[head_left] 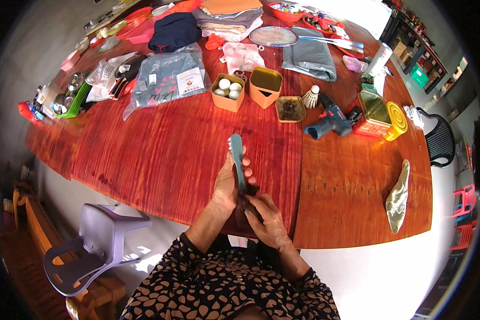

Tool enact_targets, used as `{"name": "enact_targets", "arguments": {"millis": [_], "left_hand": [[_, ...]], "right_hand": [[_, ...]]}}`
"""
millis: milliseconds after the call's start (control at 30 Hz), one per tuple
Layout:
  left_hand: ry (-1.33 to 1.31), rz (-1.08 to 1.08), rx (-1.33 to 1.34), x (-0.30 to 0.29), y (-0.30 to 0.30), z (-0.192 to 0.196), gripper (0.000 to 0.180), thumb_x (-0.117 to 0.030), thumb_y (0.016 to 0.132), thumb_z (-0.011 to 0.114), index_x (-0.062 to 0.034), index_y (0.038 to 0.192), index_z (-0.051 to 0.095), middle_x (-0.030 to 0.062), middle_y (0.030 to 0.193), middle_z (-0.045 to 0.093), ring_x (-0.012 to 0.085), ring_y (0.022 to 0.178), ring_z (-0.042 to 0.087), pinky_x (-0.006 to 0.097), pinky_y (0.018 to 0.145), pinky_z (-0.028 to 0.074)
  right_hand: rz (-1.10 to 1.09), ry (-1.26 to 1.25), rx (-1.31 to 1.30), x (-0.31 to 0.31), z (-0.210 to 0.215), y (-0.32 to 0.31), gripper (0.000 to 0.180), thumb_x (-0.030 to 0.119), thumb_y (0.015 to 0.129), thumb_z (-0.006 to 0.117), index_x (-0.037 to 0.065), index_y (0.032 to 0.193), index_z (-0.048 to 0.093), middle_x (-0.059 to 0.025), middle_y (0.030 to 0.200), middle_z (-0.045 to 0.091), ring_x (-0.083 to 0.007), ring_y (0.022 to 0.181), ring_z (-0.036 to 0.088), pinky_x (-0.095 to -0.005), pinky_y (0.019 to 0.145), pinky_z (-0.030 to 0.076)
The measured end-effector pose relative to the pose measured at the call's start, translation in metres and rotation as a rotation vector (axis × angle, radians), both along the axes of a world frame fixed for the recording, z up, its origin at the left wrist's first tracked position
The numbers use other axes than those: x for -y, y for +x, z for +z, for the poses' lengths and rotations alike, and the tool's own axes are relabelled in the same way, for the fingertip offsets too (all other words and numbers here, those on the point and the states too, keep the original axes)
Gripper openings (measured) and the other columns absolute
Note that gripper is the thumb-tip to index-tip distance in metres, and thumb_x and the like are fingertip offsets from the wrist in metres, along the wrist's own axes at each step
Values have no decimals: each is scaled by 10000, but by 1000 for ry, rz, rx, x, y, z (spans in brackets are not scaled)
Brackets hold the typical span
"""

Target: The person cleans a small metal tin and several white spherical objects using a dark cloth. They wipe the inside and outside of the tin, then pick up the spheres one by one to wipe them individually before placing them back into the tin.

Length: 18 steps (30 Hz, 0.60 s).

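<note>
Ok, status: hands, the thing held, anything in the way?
Left hand holding long grey-green tool. Right hand near its lower end, at dark, blurred thing. Orange boxes beyond, apart from both hands.

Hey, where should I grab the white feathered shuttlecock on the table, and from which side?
Pinch the white feathered shuttlecock by its rounded tip, coming from above. It seems to stand tip up on its flared feathers; the shallow square orange tin on its left and the blue-and-black cordless drill on its right would likely crowd a sideways grip.
</note>
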<state>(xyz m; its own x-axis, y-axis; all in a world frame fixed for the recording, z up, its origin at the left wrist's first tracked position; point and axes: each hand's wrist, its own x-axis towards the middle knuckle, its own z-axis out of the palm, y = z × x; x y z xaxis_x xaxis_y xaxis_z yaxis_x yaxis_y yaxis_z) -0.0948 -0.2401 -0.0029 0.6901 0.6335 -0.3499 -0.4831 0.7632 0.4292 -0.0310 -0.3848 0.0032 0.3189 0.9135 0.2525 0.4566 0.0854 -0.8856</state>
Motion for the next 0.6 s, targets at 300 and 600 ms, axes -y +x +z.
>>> {"name": "enact_targets", "arguments": {"millis": [300,600], "left_hand": [[644,171,-472,-22,6,-13,428,-313,897,650,-37,1211,554,-27,938,585,50,773,511,213,691,436],[375,45,-319,-19,11,-15,358,-297,916,627,-41,1162,581,-25,897,562,80,790,521,241,724,465]], "right_hand": [[-382,31,61,-33,-17,44,294,69,834,623,0,1118,587,-195,972,598,-344,855,619,-394,744,517],[-162,8,-64,-63,-19,32,295,49,839,598,-8,1127,563,-186,987,577,-327,882,612,-377,761,503]]}}
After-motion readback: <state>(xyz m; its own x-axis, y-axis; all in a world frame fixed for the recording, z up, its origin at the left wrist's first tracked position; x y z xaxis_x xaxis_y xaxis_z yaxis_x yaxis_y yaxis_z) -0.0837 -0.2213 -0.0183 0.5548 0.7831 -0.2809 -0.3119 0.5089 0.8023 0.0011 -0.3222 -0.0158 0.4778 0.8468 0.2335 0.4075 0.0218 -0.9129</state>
